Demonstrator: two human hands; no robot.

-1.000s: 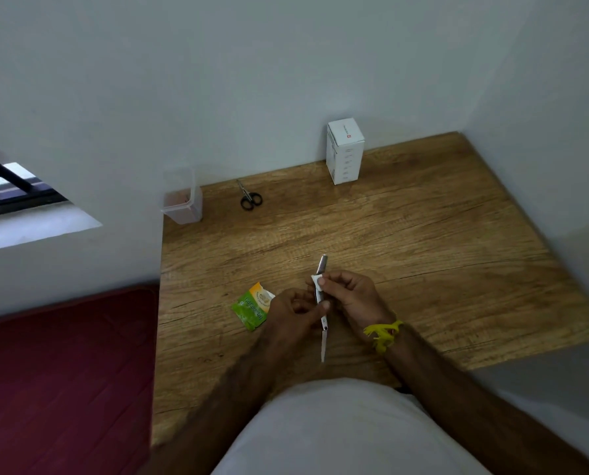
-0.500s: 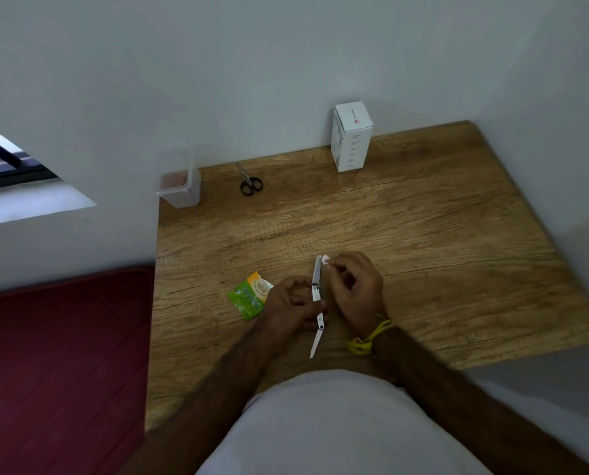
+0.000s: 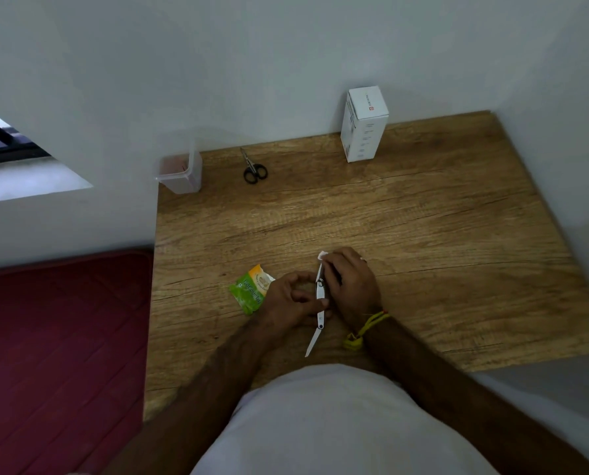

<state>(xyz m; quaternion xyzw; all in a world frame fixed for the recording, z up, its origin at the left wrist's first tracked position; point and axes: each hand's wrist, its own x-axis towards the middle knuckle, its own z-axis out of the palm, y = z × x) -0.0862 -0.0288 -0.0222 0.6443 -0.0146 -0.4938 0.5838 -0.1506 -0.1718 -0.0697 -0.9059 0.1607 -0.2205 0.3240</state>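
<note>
— What's sitting on the wooden table?
— A green sachet near the front. At the back there are black scissors, a clear plastic container and an upright white box.

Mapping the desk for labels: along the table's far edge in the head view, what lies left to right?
Clear plastic container → scissors → white box.

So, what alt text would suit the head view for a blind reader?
A person's left hand pinches a slim silver folding knife over a wooden table, while the right hand holds a small white pad at its far end. A green sachet lies beside them; black-handled scissors and a white carton sit near the wall.
</note>
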